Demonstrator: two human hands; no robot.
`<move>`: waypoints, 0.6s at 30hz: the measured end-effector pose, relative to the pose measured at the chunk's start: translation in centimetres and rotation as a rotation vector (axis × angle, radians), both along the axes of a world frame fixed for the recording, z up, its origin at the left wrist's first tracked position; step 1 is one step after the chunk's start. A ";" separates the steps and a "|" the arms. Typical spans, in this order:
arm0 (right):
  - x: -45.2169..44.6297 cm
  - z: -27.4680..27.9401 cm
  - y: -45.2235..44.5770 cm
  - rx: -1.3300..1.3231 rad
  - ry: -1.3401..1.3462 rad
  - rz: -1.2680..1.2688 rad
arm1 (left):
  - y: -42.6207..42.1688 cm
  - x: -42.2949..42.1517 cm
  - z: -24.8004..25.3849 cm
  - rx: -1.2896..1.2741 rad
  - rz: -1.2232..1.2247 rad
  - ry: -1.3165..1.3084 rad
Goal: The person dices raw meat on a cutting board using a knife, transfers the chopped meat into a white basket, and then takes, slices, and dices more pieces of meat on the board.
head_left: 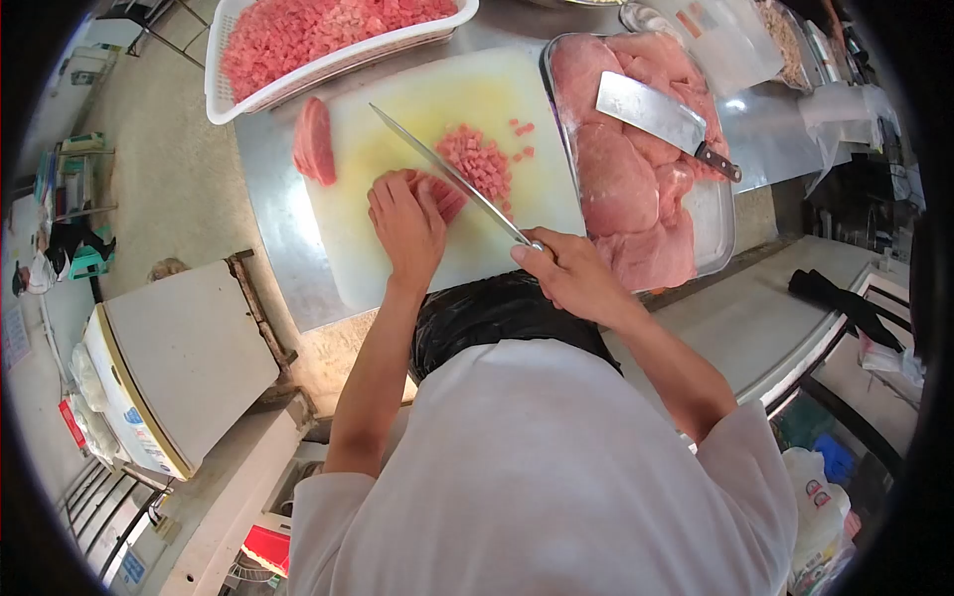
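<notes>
My right hand (566,270) is closed around the handle of a long knife (437,159), whose blade runs up and left across the cutting board (373,268). Under the curled fingers of my left hand (407,223) lies a piece of raw meat (449,201), pressed to the board beside the blade. On the other side of the blade sits a small heap of diced meat (479,162), with a few loose cubes to its right. A separate slab of meat (314,141) rests at the board's left edge.
A white basket (338,68) full of diced meat stands at the back left. To the right, a tray (717,223) holds large raw cuts, with a cleaver (651,111) lying across them. A clear plastic container (720,40) is behind the tray. A white cabinet (189,348) stands lower left.
</notes>
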State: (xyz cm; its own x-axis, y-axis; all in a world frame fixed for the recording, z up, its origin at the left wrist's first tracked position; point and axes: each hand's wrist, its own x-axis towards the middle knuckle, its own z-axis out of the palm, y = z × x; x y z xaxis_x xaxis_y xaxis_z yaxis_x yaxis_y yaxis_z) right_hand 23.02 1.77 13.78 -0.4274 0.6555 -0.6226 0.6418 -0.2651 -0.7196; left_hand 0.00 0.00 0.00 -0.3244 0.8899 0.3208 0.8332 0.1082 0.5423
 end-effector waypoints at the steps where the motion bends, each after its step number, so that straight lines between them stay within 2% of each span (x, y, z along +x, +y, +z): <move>1: 0.2 0.7 -0.2 -0.046 -0.016 0.005 | 0.5 0.2 -0.3 -0.020 0.024 0.008; 8: -5.4 -4.1 2.9 -0.055 0.066 0.008 | 1.2 -0.1 -0.4 -0.168 0.002 0.142; 11: -5.9 -5.2 4.3 -0.029 0.045 0.035 | 1.2 -0.1 -1.1 -0.080 0.002 0.127; 16: -2.9 -0.3 1.1 0.005 0.033 0.012 | 1.2 -0.2 -0.6 -0.138 -0.009 0.111; 18: -3.0 -1.2 0.7 0.017 0.052 -0.008 | 1.6 0.0 -0.4 -0.130 -0.011 0.115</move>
State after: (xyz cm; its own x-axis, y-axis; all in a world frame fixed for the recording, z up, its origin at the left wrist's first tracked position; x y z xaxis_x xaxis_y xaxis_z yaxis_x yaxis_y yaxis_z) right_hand 19.99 2.50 12.60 -0.4540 0.6692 -0.5883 0.6012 -0.2572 -0.7566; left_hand 0.00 1.56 -0.41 -0.2820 0.9297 0.2368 0.8904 0.1617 0.4254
